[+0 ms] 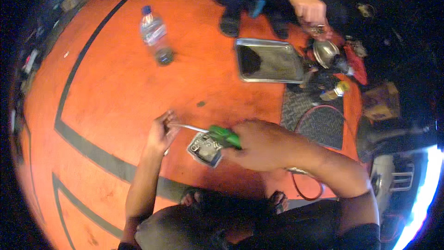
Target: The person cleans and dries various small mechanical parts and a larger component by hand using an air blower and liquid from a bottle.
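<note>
In my right hand (259,146) is a screwdriver (224,136) with a green handle, held level above the floor. Its thin shaft points left and ends at the fingers of my left hand (164,132). Those fingers are closed together by the tip; whatever they pinch is too small and blurred to make out. Below the screwdriver, between my hands, lies a small squarish metal part (203,150) with an uneven inner face. The handle and my right hand cover some of its right side.
Across from me, another person's hand (311,11) works near a round metal piece (326,54). A metal tray (273,62) with dark liquid, a plastic bottle (155,34), a yellow-capped bottle (335,91), a grey mat (319,125) and a thin red hose (296,187) are on the orange floor.
</note>
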A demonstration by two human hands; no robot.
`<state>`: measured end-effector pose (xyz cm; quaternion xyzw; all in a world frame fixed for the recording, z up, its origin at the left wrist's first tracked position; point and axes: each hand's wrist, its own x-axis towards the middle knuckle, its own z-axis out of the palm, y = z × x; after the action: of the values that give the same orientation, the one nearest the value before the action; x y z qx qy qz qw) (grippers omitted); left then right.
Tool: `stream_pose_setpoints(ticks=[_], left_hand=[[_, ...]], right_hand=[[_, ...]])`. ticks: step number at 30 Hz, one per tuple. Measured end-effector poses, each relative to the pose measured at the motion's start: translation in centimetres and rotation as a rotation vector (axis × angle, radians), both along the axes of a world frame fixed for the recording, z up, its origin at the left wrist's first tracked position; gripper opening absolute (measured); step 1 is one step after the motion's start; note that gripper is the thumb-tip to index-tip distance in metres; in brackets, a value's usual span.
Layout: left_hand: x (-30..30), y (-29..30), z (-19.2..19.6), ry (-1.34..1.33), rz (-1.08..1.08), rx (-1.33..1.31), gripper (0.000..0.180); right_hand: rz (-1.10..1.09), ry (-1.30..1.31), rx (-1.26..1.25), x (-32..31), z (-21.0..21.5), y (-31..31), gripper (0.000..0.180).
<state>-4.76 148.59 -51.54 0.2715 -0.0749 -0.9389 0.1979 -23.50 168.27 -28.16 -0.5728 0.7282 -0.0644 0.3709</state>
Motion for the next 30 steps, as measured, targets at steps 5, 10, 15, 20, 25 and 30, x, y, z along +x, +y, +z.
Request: stream_pose_setpoints(ticks=[5, 10, 15, 20, 25, 30], left_hand=[[0.5, -0.8, -0.7, 0.151, -0.013, 0.085, 0.012], [1.8, -0.2, 0.6, 0.203, -0.052, 0.112, 0.013], [1.0, 1.0, 1.3, 0.120, -0.016, -0.021, 0.014], [0.5, 0.8, 1.6, 0.143, 0.029, 0.027, 0.018], [3.4, 0.1, -1.6, -0.018, 0.194, 0.029, 0.023], [8.3, 0.3, -4.1, -1.298, 0.149, -1.457, 0.025]], right_hand=[[-0.053, -0.027, 0.013, -0.1, -0.3, 0.6, 0.034], [-0.038, 0.095, -0.031, 1.6, -0.8, 0.0, 0.035], [0.033, -0.016, -0.032, 1.7, -0.5, 0.4, 0.035], [0.045, -0.056, -0.055, 2.1, 0.1, 0.1, 0.035], [0.015, -0.104, -0.011, 1.3, -1.1, 0.2, 0.034], [-0.041, -0.296, 0.080, -2.0, -2.1, 1.1, 0.031]])
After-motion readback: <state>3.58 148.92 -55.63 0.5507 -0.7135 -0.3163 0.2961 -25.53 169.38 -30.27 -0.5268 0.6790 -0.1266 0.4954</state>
